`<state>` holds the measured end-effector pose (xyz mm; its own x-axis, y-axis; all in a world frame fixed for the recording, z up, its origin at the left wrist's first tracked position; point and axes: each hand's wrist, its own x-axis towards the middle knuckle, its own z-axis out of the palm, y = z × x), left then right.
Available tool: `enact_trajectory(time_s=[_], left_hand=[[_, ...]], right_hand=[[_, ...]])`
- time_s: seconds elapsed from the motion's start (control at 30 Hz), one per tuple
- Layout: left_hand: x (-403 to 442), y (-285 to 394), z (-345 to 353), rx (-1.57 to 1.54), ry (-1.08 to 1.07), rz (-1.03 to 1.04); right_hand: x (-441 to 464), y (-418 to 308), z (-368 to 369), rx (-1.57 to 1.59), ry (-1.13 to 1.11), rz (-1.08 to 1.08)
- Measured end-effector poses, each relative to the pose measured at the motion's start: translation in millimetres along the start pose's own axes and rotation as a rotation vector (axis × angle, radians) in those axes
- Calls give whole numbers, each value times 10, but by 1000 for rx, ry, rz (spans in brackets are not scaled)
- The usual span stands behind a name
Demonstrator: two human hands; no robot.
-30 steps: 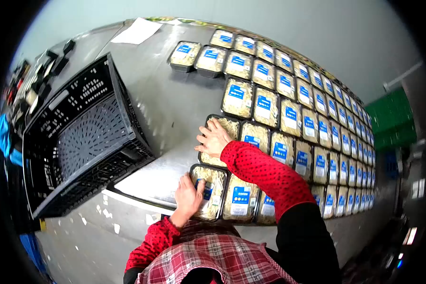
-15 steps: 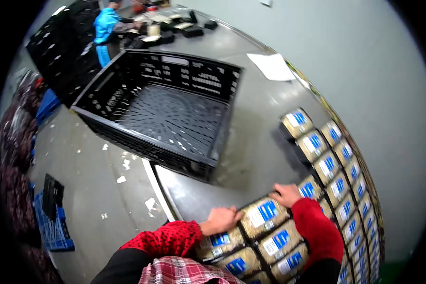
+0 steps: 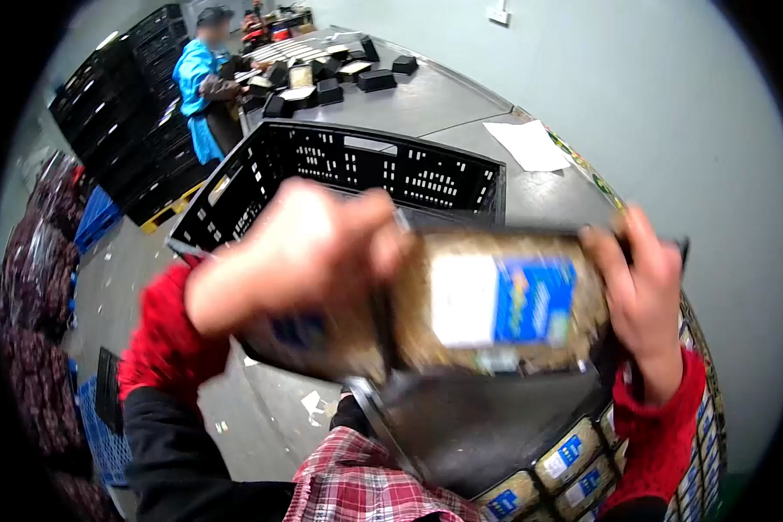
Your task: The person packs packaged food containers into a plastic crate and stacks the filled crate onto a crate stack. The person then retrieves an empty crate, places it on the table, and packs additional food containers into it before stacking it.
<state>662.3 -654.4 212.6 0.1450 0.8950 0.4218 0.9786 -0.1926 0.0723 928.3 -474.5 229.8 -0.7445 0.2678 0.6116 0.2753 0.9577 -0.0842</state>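
Note:
Two sealed food packs are raised side by side above the table, black trays with pale brown contents under clear film. The right pack (image 3: 531,304) has a white and blue label facing me; the left pack (image 3: 309,339) is blurred and partly covered. My left hand (image 3: 304,248) is closed where the two packs meet, its fingers smeared by motion. My right hand (image 3: 639,291) grips the right pack by its right end, fingers over the upper edge. Just beyond the packs stands a black plastic crate (image 3: 426,178), its inside mostly hidden.
More labelled packs (image 3: 570,452) lie in rows on the metal table (image 3: 478,418) at lower right. A white paper sheet (image 3: 526,145) lies near the wall. Black trays (image 3: 377,80) cover the far end, beside a co-worker in blue (image 3: 198,78). Stacked black crates (image 3: 117,113) stand behind.
Both hands have risen from the near rows, lifting two packs up in front of the crate. The view has shifted, so the crate sits farther right.

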Motion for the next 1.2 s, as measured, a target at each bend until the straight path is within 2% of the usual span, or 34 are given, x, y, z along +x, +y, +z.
enact_trajectory(time_s=[0.03,0.07,0.1,0.13,0.17,0.2,0.23,0.27,0.3,0.33,0.4,0.43,0.5,0.53,0.57,0.6,0.63,0.67,0.7,0.73,0.77,0.8,0.83,0.87,0.9,0.93,0.97,1.03,1.07,1.1,1.17,1.2], left_hand=[[96,-423,-116,106,-13,61],[200,-725,-321,36,-109,3],[238,-1183,-367,-28,-174,34],[209,-1615,-325,-29,-239,-95],[164,-2017,-289,40,-341,-85],[127,-2370,-226,125,-454,-68],[43,-2697,-118,156,-503,-28],[-55,-2964,58,12,-506,-136],[-144,-3253,273,118,-647,-92],[-218,-3459,505,78,-696,-94],[-170,-3566,998,80,-843,-107],[-187,-3734,1345,13,-840,-204],[-172,-3984,1940,32,-763,-246],[-179,-4097,2110,36,-730,-171],[-112,-4184,2289,41,-687,-50],[-166,-4234,2469,126,-482,-79],[-135,-4348,2762,215,-560,-173],[-133,-4230,2624,226,-458,-30],[-317,-4296,2725,218,-149,8],[-330,-4382,2721,208,-400,-231],[-496,-4466,2760,289,-174,-103],[-433,-4233,2505,311,-129,-31],[-171,-4028,2383,202,-118,-2],[-71,-3796,2281,167,-73,-38],[145,-3476,2205,134,-16,-70],[455,-3063,2088,1,94,-4],[759,-2636,2020,-106,116,-2],[1471,-1741,2007,-355,176,31],[1816,-1306,2076,-353,64,-2],[2162,-959,2241,-277,-81,-31],[2806,-278,2749,-300,-274,-119],[3041,-49,3060,-260,-339,-127]], right_hand=[[318,0,199,-80,52,-188],[625,-88,400,-46,35,-161],[929,-102,718,-27,68,-284],[1198,-110,1062,-131,68,-370],[1461,-218,1352,12,-102,-175],[1729,-233,1829,162,-225,172],[1918,-244,2198,238,-288,230],[2056,-409,2337,267,-355,380],[2098,-401,2710,259,-398,405],[2093,-353,3105,252,-423,419],[1850,-96,3696,302,-457,486],[1701,11,4020,286,-446,520],[1558,135,4399,161,-482,589],[1502,229,4597,155,-457,576],[1493,282,4784,63,-562,668],[1427,276,4916,63,-453,667],[1366,287,4949,78,-437,620],[1331,288,4886,-1,-524,480],[1523,221,4466,64,-795,529],[1264,293,4418,-75,-501,239],[1005,252,4398,-202,-213,-74],[933,170,3975,-2,-457,-36],[877,78,3218,199,-687,20],[762,-40,2743,406,-778,141],[532,-108,2396,443,-718,80],[156,-153,2176,422,-663,31],[-183,-195,2037,399,-616,-17],[-636,-232,1973,438,-377,-120],[-633,-240,1930,565,-186,-21],[-580,-266,1965,716,201,82],[-561,184,1740,471,388,-61],[-755,531,1751,349,354,46]])
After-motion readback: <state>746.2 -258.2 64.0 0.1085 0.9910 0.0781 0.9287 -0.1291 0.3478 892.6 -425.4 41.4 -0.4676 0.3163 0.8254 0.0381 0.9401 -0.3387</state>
